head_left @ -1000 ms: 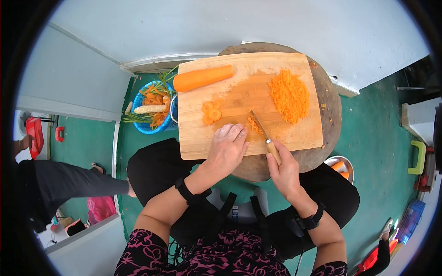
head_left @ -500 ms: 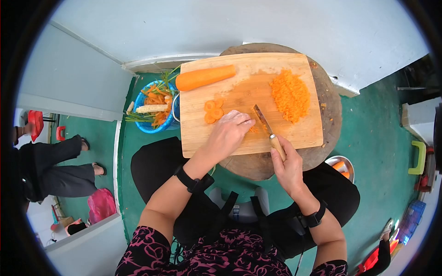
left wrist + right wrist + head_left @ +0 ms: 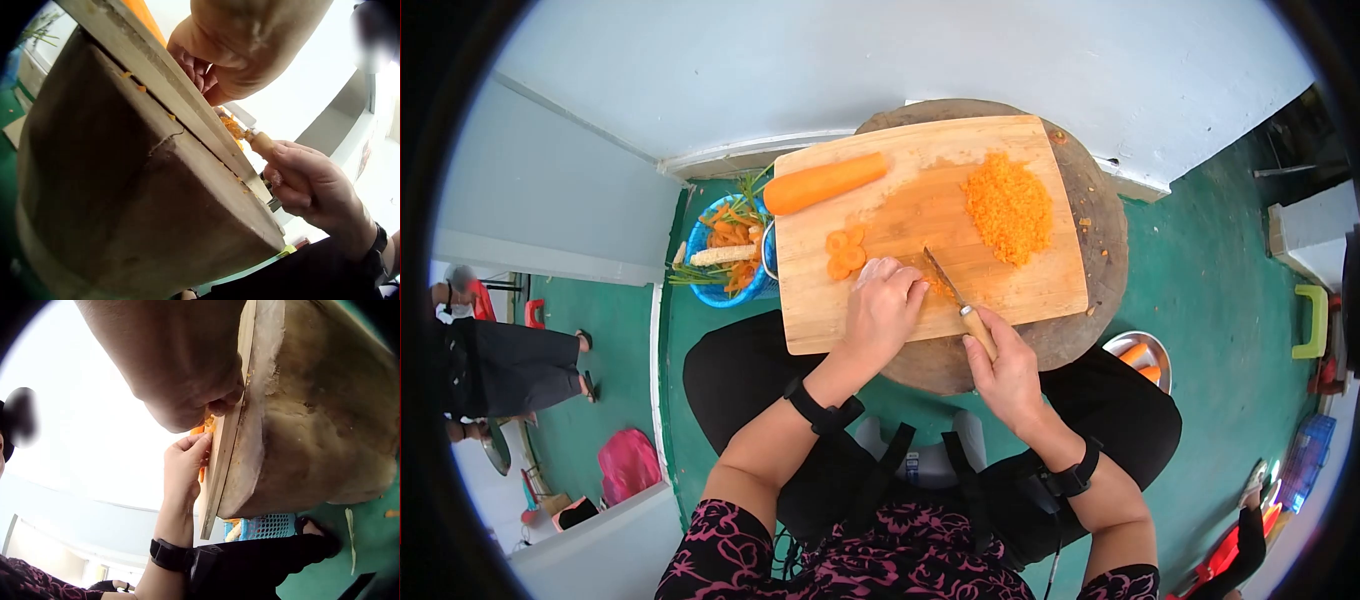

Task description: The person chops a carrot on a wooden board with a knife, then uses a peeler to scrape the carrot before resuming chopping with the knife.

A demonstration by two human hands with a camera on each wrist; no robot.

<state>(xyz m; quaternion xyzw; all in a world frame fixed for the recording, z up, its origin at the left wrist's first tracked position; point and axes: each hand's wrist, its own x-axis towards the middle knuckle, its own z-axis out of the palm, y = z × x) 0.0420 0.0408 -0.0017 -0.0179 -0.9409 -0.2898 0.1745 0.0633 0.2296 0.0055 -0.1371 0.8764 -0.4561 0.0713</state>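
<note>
My right hand [image 3: 1008, 375] grips the wooden handle [image 3: 978, 333] of a knife, its blade [image 3: 941, 271] angled up-left over the cutting board [image 3: 820, 320]. The left hand [image 3: 885, 312] has its fingers bent on the board beside the blade; in the right wrist view, that hand [image 3: 182, 472] pinches at small carrot pieces [image 3: 211, 424], partly hidden. Carrot slices [image 3: 846, 250] lie up-left of the left hand. A heap of chopped carrot [image 3: 1008, 208] sits at the board's right, and a large peeled carrot [image 3: 825, 184] at its upper left.
The board rests on a round wooden block [image 3: 1105, 230]. A blue basket of peelings [image 3: 725, 297] stands left of it; a metal bowl [image 3: 1163, 362] with carrots sits at lower right. Walls are ahead and left. Other people [image 3: 525, 365] are at the far left.
The board and its contents appear shifted slightly left in view. My left hand has moved left and the knife has shifted beside it. The person at the far left has changed position.
</note>
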